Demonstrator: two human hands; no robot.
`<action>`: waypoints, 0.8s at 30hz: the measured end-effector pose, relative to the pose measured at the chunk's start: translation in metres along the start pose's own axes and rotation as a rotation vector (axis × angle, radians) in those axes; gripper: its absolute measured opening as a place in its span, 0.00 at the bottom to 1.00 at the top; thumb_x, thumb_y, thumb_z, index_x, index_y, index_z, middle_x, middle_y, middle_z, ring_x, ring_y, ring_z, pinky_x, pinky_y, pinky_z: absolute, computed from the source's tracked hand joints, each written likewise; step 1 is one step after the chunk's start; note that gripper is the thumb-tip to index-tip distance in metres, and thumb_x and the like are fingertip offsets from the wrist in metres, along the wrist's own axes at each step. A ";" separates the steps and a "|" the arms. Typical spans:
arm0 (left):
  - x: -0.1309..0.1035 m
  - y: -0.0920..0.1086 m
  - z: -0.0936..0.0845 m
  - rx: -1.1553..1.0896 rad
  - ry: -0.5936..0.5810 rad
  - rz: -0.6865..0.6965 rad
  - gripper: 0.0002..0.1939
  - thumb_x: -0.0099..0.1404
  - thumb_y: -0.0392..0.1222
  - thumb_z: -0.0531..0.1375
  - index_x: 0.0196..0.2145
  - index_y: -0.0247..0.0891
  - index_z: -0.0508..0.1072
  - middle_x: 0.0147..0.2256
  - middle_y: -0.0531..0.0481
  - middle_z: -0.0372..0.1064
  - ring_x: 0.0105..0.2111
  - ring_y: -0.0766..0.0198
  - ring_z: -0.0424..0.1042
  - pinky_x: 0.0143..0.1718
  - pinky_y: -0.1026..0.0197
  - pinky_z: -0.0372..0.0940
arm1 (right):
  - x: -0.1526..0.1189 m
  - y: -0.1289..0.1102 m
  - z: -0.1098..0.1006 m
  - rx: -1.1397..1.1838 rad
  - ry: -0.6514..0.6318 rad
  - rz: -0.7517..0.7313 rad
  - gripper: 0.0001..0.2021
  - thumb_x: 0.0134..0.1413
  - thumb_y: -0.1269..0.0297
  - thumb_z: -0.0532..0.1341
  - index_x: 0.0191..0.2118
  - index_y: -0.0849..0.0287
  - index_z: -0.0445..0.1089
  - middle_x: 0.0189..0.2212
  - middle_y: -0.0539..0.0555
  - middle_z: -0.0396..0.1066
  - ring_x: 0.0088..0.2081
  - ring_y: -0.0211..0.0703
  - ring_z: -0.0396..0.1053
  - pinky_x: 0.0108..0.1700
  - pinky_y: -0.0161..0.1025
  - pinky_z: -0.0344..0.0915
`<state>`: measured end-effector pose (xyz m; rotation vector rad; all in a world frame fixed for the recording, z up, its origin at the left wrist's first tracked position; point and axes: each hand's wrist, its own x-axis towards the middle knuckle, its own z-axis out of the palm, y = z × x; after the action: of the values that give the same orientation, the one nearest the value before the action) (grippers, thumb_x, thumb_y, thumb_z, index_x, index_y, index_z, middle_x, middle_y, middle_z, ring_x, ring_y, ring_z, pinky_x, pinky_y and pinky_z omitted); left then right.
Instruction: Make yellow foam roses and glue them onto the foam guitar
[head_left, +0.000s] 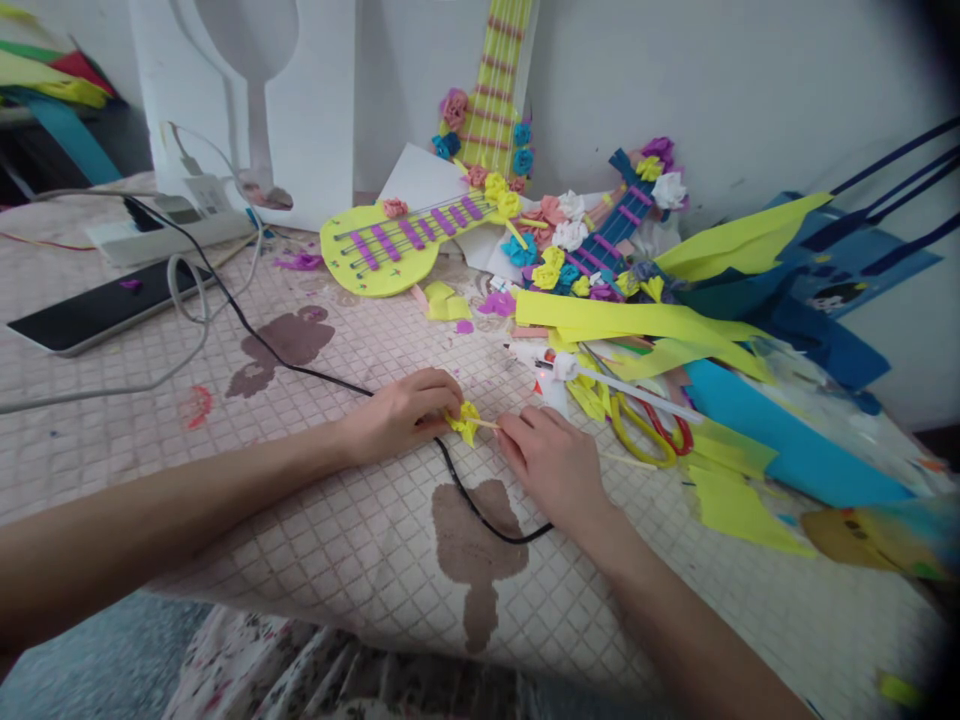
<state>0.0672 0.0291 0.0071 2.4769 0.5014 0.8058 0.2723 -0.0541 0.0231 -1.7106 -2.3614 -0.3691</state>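
Observation:
My left hand pinches a small crumpled yellow paper flower just above the tablecloth. From the flower a thin pale stick runs to the right, and my right hand has its fingers closed on the stick's other end. Right behind my right hand stands a white glue gun with a small red light and a long glue stick in its back. A black cord passes beneath my left hand and on toward my right wrist.
Yellow scissors and yellow and blue paper strips lie to the right. Behind are a yellow paper guitar and a blue one with paper flowers. A phone and a power strip sit at left.

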 end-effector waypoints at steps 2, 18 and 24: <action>0.000 0.001 0.000 0.008 0.006 0.003 0.04 0.61 0.31 0.56 0.34 0.35 0.69 0.39 0.45 0.66 0.40 0.63 0.67 0.42 0.60 0.66 | 0.001 0.000 0.000 0.001 0.002 -0.008 0.10 0.60 0.62 0.54 0.30 0.56 0.69 0.25 0.52 0.68 0.32 0.41 0.64 0.26 0.37 0.49; -0.001 -0.004 0.001 0.000 -0.008 -0.007 0.04 0.61 0.31 0.56 0.35 0.35 0.69 0.39 0.45 0.66 0.41 0.63 0.67 0.41 0.61 0.66 | -0.001 0.002 0.002 0.301 0.053 0.091 0.11 0.61 0.63 0.51 0.34 0.58 0.69 0.29 0.52 0.72 0.33 0.38 0.68 0.32 0.34 0.58; 0.000 -0.003 0.001 -0.014 -0.012 -0.014 0.06 0.60 0.30 0.57 0.36 0.34 0.68 0.39 0.45 0.66 0.40 0.63 0.66 0.41 0.61 0.66 | -0.002 0.001 0.002 0.328 0.025 0.093 0.10 0.61 0.63 0.52 0.34 0.58 0.69 0.29 0.52 0.71 0.31 0.38 0.67 0.32 0.34 0.58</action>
<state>0.0665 0.0316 0.0047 2.4613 0.5065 0.7853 0.2738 -0.0549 0.0206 -1.6394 -2.1686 0.0131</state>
